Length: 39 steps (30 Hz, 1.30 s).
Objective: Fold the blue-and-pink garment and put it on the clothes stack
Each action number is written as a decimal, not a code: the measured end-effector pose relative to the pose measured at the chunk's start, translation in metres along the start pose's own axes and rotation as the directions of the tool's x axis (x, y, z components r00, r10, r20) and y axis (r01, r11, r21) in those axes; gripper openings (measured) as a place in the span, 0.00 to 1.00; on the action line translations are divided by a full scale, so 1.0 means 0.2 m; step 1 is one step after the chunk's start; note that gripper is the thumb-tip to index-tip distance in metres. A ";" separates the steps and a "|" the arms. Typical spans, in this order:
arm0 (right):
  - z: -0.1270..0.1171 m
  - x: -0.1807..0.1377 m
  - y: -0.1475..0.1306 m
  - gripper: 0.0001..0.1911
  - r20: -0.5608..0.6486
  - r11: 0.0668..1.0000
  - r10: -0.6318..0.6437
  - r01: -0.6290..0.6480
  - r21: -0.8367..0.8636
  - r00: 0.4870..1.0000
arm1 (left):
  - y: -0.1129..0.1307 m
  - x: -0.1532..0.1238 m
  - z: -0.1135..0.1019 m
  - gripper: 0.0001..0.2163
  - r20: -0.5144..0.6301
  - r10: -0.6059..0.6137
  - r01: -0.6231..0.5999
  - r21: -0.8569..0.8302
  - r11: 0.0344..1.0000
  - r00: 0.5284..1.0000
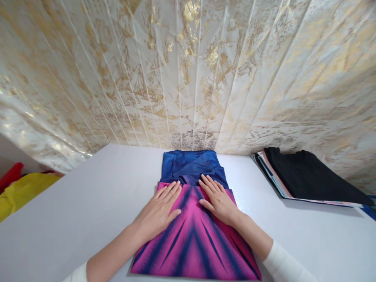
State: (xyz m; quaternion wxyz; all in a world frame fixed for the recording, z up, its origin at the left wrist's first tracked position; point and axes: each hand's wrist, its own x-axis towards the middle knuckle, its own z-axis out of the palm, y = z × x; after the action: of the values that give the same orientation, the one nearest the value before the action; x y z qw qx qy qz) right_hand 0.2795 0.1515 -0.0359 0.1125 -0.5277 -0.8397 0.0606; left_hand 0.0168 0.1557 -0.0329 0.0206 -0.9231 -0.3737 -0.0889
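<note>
Two hands spread flat, palms down

From where I stand, both arms reach forward and angle in toward each other. The left hand (160, 209) lies palm down, its fingers (170, 190) long and close together, slanting forward and inward; the thumb (175, 214) juts out toward the other side. The right hand (217, 199) nearly mirrors it, palm down too, fingers slightly fanned, thumb (206, 204) pointing inward. The hands are apart, neither one curled. Both forearms are partly bare, the left forearm (117, 246) showing longer than the right forearm (255, 235). White sleeves (286, 262) begin behind them.
</note>
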 end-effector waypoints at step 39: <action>0.23 -0.69 -0.31 0.42 -0.253 0.929 -0.206 0.108 -0.353 0.945 | 0.39 -0.46 0.05 0.32 -0.256 0.114 -0.049 0.248 0.968 0.960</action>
State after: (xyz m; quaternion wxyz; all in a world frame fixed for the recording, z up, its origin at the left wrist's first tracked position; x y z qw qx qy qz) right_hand 0.2718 0.0010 -0.0835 0.1459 -0.4728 -0.8524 -0.1691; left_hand 0.0071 0.0370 -0.0568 0.1857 -0.9080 -0.3369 -0.1662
